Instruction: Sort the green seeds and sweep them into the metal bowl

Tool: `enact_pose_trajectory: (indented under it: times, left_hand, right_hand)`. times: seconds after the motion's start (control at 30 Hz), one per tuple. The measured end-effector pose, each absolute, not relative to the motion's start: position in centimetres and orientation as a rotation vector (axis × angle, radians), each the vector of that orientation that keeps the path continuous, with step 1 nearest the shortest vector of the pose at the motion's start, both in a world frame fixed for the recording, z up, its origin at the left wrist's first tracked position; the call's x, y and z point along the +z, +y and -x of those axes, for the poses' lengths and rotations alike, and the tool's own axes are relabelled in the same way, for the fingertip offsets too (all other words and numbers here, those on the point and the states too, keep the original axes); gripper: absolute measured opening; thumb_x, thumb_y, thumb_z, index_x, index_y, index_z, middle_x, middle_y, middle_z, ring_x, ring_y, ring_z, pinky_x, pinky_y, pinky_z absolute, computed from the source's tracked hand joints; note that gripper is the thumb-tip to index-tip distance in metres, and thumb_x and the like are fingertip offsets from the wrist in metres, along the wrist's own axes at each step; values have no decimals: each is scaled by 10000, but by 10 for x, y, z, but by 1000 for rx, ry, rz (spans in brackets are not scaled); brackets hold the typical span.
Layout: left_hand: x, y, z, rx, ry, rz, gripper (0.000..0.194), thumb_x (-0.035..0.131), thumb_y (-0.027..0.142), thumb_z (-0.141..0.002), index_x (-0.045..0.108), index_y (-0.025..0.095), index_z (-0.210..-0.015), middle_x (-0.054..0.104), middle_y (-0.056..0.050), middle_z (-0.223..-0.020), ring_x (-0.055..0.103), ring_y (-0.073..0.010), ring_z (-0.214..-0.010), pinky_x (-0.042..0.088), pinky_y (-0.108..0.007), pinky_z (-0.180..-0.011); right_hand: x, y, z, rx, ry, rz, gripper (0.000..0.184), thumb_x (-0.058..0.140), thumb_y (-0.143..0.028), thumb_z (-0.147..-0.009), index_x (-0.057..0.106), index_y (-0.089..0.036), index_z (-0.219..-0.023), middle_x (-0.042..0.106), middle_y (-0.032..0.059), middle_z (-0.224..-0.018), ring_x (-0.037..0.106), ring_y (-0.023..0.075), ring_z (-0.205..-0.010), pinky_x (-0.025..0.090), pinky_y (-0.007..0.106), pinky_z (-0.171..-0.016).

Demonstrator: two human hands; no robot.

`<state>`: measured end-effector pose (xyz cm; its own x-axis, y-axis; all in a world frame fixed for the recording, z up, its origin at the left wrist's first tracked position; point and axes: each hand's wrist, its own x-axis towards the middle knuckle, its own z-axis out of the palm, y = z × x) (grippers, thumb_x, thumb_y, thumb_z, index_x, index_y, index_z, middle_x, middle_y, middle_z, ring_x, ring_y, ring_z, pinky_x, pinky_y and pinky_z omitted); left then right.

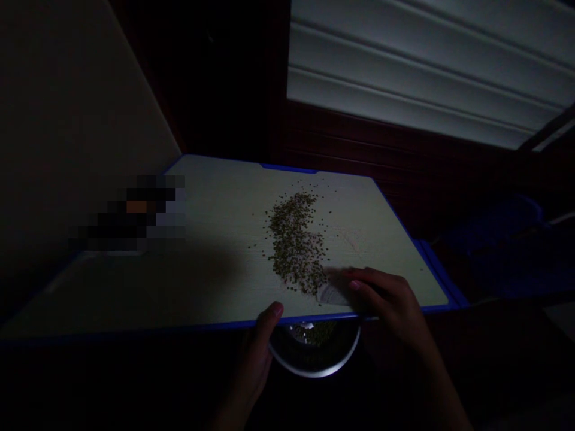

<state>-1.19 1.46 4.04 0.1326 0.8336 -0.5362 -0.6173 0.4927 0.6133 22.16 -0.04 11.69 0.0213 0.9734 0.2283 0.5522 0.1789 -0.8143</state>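
A heap of small greenish seeds (295,239) lies spread on a pale tabletop with a blue rim (215,326). My right hand (389,299) rests on the table's near edge, fingers curled on the surface beside the heap's near end; a pale blurred patch sits by its fingertips. My left hand (258,353) grips a metal bowl (314,353) held just under the table edge, thumb over its rim. Some seeds lie inside the bowl.
A blurred dark object (135,212) sits at the table's left side. A cream wall stands to the left, a white ribbed panel (426,72) behind, and a dark blue shape (503,239) to the right. The room is very dim.
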Motion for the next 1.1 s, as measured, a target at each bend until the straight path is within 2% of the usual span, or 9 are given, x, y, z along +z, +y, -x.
enact_pose_trajectory:
  times: [0.23, 0.53, 0.77, 0.93, 1.1]
  left_hand:
    - [38, 15, 14, 1057, 998, -270, 409, 817, 404, -781, 776, 143, -1093, 795, -104, -1151, 655, -333, -1229, 453, -464, -1118]
    - [36, 14, 14, 1043, 983, -300, 422, 820, 433, -768, 788, 128, -1057, 802, -116, -1115, 673, -344, -1194, 445, -473, -1121]
    - [36, 15, 14, 1055, 957, -309, 429, 808, 433, -784, 781, 127, -1084, 793, -113, -1153, 658, -330, -1223, 451, -440, -1119]
    - [37, 15, 13, 1083, 987, -248, 449, 823, 394, -777, 762, 155, -1151, 793, -102, -1157, 654, -331, -1231, 450, -469, -1121]
    - [36, 15, 13, 1082, 979, -268, 423, 815, 387, -790, 759, 160, -1142, 787, -98, -1177, 660, -330, -1220, 460, -472, -1113]
  right_hand:
    - [119, -1, -221, 681, -1660, 1477, 218, 637, -352, -972, 791, -247, -1085, 800, 52, -1015, 736, 199, -876, 578, 295, -803]
    - [121, -2, -221, 780, -1736, 1351, 225, 632, -307, -978, 774, -298, -1153, 779, 40, -1146, 725, 206, -1024, 568, 332, -872]
    - [123, -3, -222, 777, -1770, 1316, 203, 653, -285, -961, 781, -317, -1114, 792, 7, -1088, 733, 188, -985, 583, 334, -864]
    - [117, -2, -222, 679, -1680, 1413, 214, 640, -331, -965, 778, -303, -1126, 800, 28, -1072, 754, 203, -938, 617, 352, -819]
    - [112, 2, -220, 508, -1564, 1558, 216, 647, -363, -956, 780, -263, -1093, 802, 51, -1087, 760, 229, -963, 614, 383, -872]
